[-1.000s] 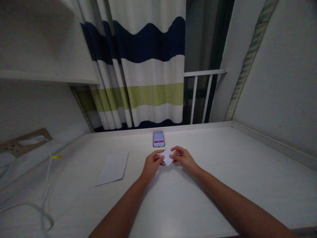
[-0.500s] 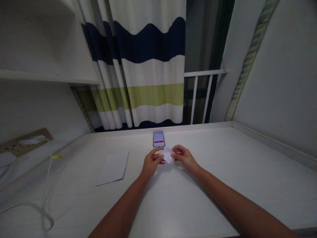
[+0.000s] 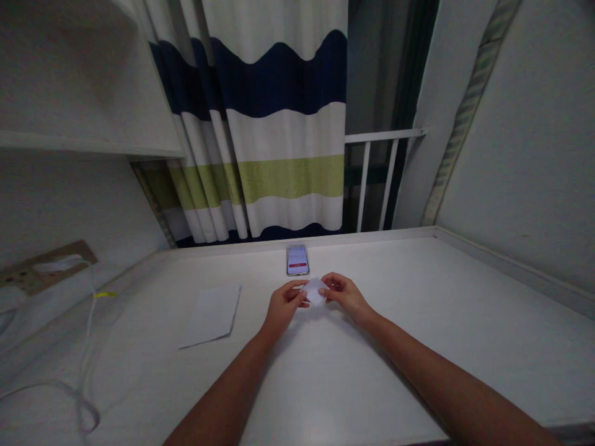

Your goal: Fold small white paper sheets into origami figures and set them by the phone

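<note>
A small piece of white paper (image 3: 315, 291), diamond-shaped and apparently folded, is held up between my two hands just above the table. My left hand (image 3: 284, 302) pinches its left corner between thumb and fingers. On the opposite corner, my right hand (image 3: 345, 293) grips it with thumb and fingertips. Right behind the paper, a phone (image 3: 297, 260) with a lit screen and a red bar lies on the table. To the left of my left hand rests a stack of white paper sheets (image 3: 212, 314).
The white table (image 3: 297, 384) reaches back to a raised edge below a striped curtain (image 3: 290, 136) and a white railing (image 3: 385, 135). On the left, a white cable (image 3: 86, 353) runs down from a power socket panel (image 3: 46, 269). A shelf (image 3: 93, 144) overhangs at upper left.
Hands and paper hold almost the same place. The fingers of my right hand have shifted slightly on the paper, and the paper's tilt differs a little.
</note>
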